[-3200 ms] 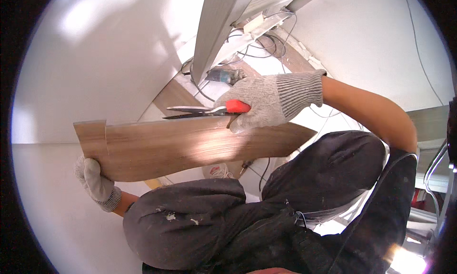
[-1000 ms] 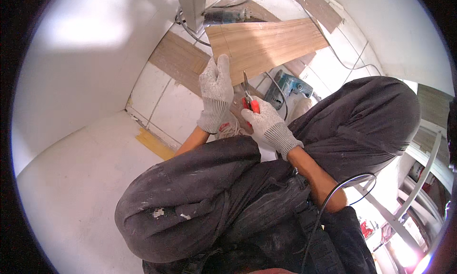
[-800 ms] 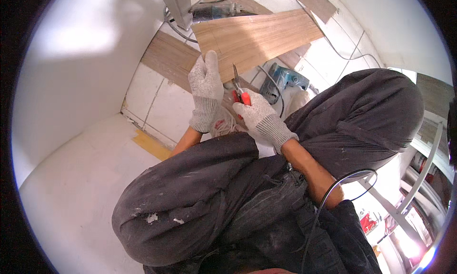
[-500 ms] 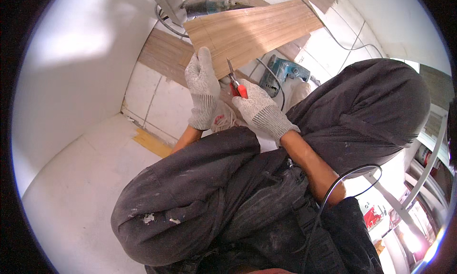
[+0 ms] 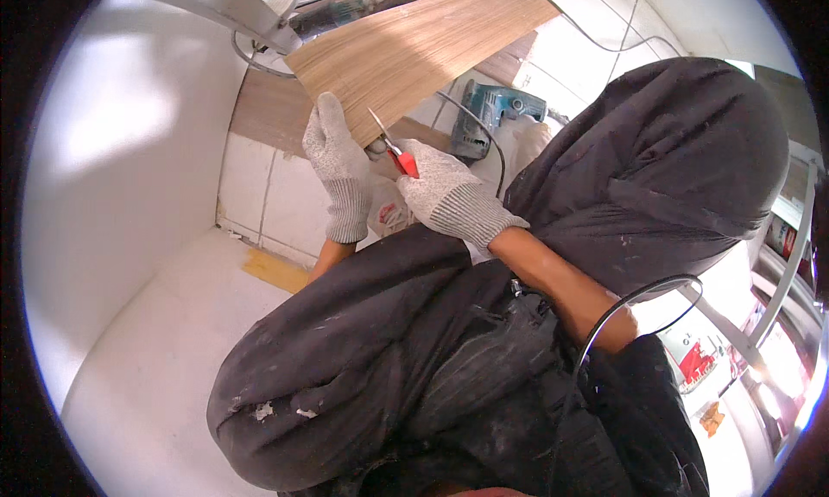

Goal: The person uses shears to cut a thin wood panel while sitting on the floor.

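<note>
A wood-grain sheet (image 5: 423,52) slants up and to the right in front of me. My left hand (image 5: 338,173), in a pale knitted glove, is closed on its near left edge, fingers pointing up along it. My right hand (image 5: 445,190), gloved the same way, grips red-handled snips (image 5: 407,163). Their pointed blade lies at the near end of the sheet; whether it touches the sheet I cannot tell. The right palm hides most of the handles.
A teal power drill (image 5: 496,117) lies on the tiles right of the sheet, its cable looping nearby. Beyond the sheet lie another teal power tool (image 5: 350,12) and a grey metal leg (image 5: 216,9). White walls stand close on the left. A yellow strip (image 5: 275,270) lies by my left forearm.
In view, the sheet, both hands and the drill have shifted left. Both hands keep their holds, and the snips stay by the sheet's near end. More of the grey leg shows.
</note>
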### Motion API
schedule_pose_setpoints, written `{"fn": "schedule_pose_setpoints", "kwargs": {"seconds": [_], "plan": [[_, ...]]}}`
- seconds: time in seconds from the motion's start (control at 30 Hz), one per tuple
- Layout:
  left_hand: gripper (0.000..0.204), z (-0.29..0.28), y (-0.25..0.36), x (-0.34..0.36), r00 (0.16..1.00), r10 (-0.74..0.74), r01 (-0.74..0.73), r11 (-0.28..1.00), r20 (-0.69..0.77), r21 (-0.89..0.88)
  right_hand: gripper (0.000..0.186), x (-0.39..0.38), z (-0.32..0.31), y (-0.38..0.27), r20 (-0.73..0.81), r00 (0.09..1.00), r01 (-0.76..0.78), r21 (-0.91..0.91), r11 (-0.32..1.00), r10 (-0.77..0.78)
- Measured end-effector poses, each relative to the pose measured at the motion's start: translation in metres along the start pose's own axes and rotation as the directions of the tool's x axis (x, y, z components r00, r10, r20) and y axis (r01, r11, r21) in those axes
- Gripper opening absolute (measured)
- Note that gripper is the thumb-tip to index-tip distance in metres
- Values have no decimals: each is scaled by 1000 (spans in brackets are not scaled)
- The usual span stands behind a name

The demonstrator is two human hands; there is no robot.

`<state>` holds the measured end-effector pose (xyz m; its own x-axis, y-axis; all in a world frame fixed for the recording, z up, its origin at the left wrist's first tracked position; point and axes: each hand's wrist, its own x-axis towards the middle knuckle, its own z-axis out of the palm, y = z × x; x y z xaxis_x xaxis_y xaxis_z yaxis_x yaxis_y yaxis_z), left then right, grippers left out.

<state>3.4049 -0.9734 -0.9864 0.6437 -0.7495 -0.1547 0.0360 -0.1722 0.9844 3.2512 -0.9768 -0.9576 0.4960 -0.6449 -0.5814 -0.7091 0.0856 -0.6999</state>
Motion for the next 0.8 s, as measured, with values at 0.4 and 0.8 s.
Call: {"fn": "schedule_pose_setpoints", "kwargs": {"seconds": [0.4, 0.8], "plan": [[48, 2, 1, -9, 994, -105, 106, 994, 31, -30, 39, -6, 2, 1, -74, 997, 5, -24, 1000, -7], [46, 8, 4, -6, 989, 145, -144, 988, -2, 58, 29, -5, -6, 0, -18, 998, 56, 17, 998, -56]]}}
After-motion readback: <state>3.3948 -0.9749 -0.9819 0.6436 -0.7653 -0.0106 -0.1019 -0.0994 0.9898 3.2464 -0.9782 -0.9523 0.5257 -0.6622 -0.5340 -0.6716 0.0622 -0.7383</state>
